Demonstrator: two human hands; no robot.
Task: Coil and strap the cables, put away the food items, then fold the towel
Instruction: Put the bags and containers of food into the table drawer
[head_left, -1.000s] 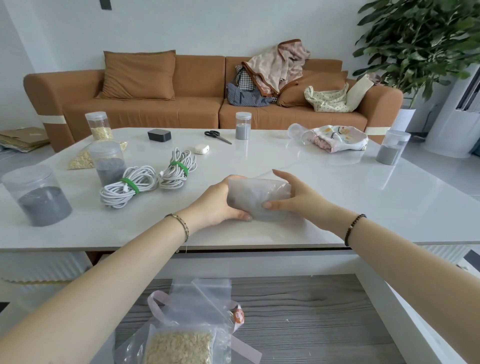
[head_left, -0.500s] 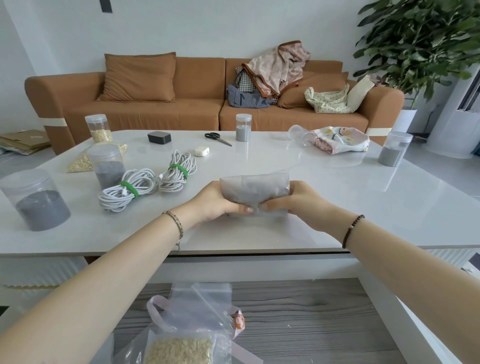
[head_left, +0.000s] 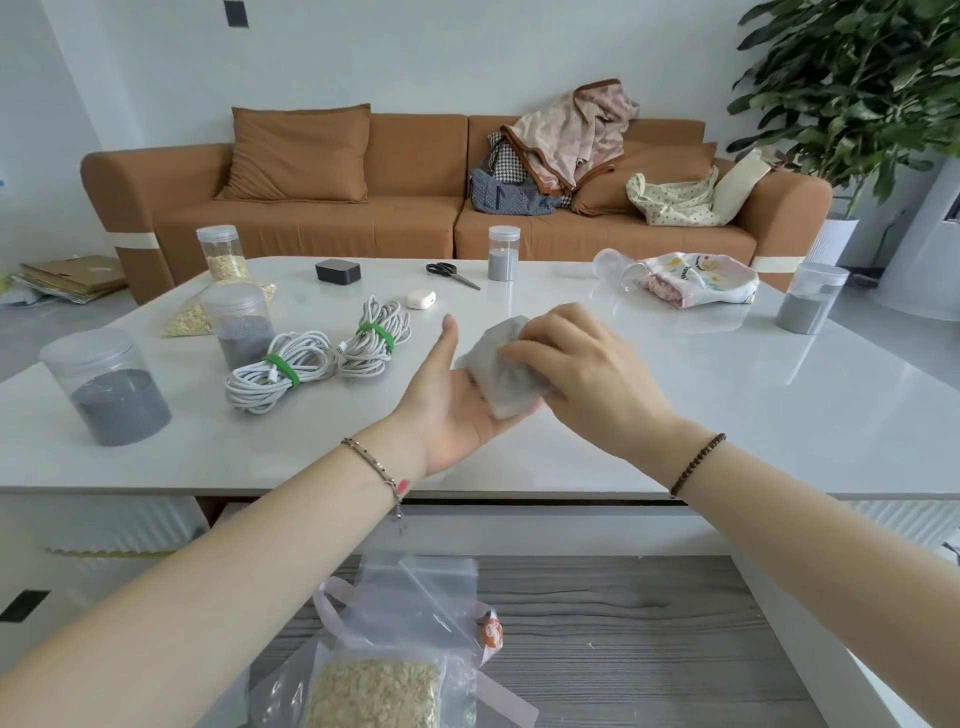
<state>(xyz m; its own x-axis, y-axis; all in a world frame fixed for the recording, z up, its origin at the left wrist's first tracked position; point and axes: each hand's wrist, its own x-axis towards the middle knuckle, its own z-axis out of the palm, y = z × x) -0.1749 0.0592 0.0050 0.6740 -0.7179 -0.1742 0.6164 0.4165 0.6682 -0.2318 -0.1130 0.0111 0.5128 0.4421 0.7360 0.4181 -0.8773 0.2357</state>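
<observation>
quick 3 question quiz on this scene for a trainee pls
1. True or false: both coiled white cables carry a green strap.
2. Pick one: the bag of grey powder, gripped from above by the right hand, rests on: A the open left hand; B the table; C the sofa.
3. Short answer: which tool lies between the black box and the small jar?

Key: 1 true; 2 A; 3 scissors.
</observation>
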